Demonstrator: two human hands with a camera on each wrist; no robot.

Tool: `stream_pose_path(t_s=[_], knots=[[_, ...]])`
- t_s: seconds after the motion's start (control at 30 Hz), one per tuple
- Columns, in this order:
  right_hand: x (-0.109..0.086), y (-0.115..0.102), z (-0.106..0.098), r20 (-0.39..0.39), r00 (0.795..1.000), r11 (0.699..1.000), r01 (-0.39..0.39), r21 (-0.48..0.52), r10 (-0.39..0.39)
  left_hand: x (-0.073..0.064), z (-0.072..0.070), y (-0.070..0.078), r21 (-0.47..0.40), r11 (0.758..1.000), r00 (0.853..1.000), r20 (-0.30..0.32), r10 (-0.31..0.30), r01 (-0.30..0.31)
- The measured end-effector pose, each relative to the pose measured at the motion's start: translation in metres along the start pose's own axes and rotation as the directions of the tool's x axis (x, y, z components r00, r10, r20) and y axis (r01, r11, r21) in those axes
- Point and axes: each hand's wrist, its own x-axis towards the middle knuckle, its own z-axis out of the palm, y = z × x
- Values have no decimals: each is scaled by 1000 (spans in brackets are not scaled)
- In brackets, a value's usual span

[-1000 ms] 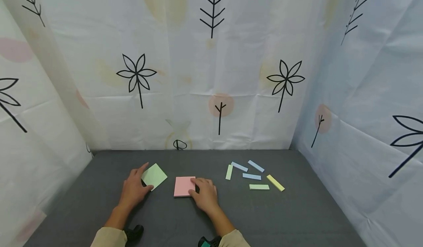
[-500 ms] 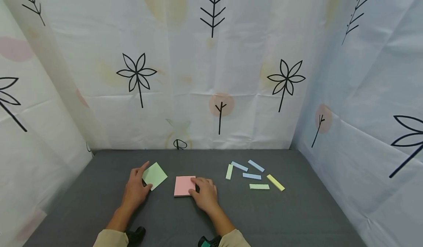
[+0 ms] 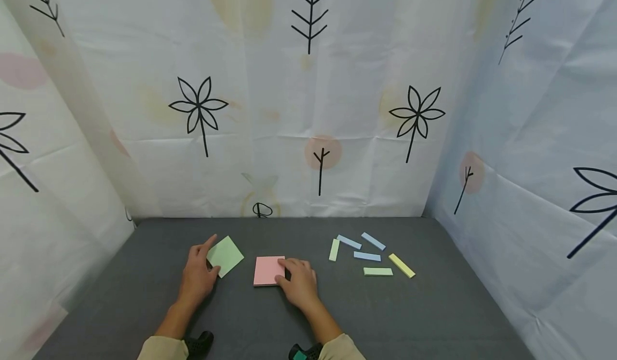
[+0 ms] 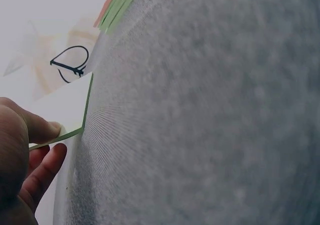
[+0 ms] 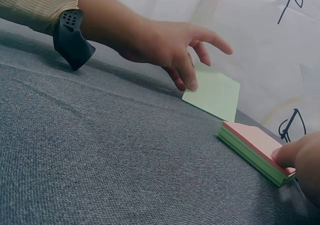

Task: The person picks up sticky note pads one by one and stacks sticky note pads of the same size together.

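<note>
In the head view my left hand (image 3: 196,275) holds a light green square sticky note pad (image 3: 225,256), turned corner-on. Its thumb lies on the top face and fingers show below the pad's edge in the left wrist view, where the pad (image 4: 67,101) looks thin. My right hand (image 3: 300,282) grips the right side of a stack topped by a pink sticky note pad (image 3: 267,270). From the right wrist, green pads (image 5: 250,155) show beneath the pink one, and a thumb presses on the pink top near its corner. A gap separates the green pad from the stack.
Several narrow sticky strips lie to the right on the grey cloth-covered table (image 3: 409,312): blue strips (image 3: 367,256), green strips (image 3: 378,271) and a yellow strip (image 3: 402,266). White patterned curtains (image 3: 356,81) enclose the table at the back and sides.
The left hand and green pad have barely shifted, with the left forearm slightly to the right. My right hand keeps its place on the stack, and the strips have not moved.
</note>
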Motion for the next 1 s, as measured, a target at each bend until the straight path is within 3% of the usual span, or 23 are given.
stream_pose_path(t_s=[0.63,0.83,1.0], knots=[[0,0,1,-2,1000,1000,-1,-7,1,-4,3,5,-41,999,997,-80,-11,7],[0,0,1,-4,1000,1000,4,-9,-4,-7,4,6,-47,999,993,-120,13,-19],[1,1,-1,-3,1000,1000,18,-13,-18,-9,5,9,-91,993,983,-171,60,-76]])
